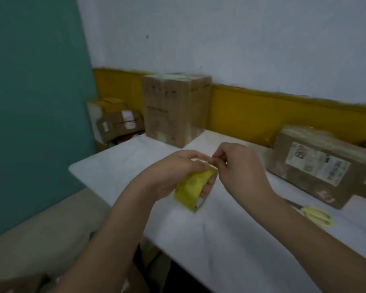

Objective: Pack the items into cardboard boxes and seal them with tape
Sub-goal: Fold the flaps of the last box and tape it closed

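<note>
My tape roll (191, 187) slants upper-right to lower-left
My left hand (173, 174) grips it, fingers through its core; my right hand (239, 166) pinches its top edge.

My head view comes through dim and flat, with a grey-green cast over the white wall (220, 39). The light is soft and I can't tell where it comes from; shadows are faint, just a weak one on the table (241, 250) under the yellow tape roll (191, 186). Everything is soft with blur (the labels on the taped box (294, 149) are unreadable). Wide-angle distortion bends the yellow wall band (262, 111) and stretches the corners.
</note>
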The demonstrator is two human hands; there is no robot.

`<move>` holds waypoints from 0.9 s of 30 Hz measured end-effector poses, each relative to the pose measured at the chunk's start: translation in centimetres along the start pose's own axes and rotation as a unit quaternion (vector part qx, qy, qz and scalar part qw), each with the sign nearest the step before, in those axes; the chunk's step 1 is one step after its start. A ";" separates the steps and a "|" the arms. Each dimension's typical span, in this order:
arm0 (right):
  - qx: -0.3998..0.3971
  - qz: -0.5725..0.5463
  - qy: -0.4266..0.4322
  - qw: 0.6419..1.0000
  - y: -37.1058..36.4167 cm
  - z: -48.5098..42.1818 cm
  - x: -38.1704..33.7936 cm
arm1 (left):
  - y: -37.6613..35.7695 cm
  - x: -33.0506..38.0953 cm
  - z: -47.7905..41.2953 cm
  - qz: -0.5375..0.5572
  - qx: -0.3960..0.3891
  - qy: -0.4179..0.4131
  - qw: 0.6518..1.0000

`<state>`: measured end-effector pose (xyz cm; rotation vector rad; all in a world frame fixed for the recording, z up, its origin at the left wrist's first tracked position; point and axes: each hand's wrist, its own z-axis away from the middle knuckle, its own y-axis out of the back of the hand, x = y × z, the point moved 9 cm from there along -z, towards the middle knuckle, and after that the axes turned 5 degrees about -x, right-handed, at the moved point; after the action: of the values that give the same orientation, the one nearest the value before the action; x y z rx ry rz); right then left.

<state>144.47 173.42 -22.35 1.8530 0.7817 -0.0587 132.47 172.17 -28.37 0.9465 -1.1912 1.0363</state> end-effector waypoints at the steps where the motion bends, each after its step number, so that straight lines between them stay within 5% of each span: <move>1: -0.023 -0.026 0.011 0.999 -0.8 0.7 -1.7 | 1.7 -0.9 2.0 -0.028 0.034 0.015 0.999; 5: -0.143 -0.156 0.022 0.977 -5.4 3.4 -6.2 | 5.5 -5.1 10.1 -0.099 0.108 0.046 0.988; 10: -0.211 -0.184 0.005 0.960 -10.9 4.5 -7.2 | 7.1 -10.2 12.9 -0.175 0.167 0.067 0.968; 17: -0.240 -0.120 0.012 0.963 -16.8 5.2 -6.0 | 7.8 -15.8 11.0 -0.199 0.185 0.066 0.960; 23: -0.203 -0.078 0.042 0.975 -17.5 5.4 -6.0 | 8.1 -17.4 10.5 -0.098 0.213 0.042 0.971; 27: -0.184 -0.078 0.059 0.978 -17.6 5.7 -6.0 | 8.6 -17.1 10.4 -0.142 0.253 0.052 0.956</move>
<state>132.13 169.44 -36.77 1.4521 0.9508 0.0936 120.32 162.44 -43.61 1.3973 -0.6810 1.1607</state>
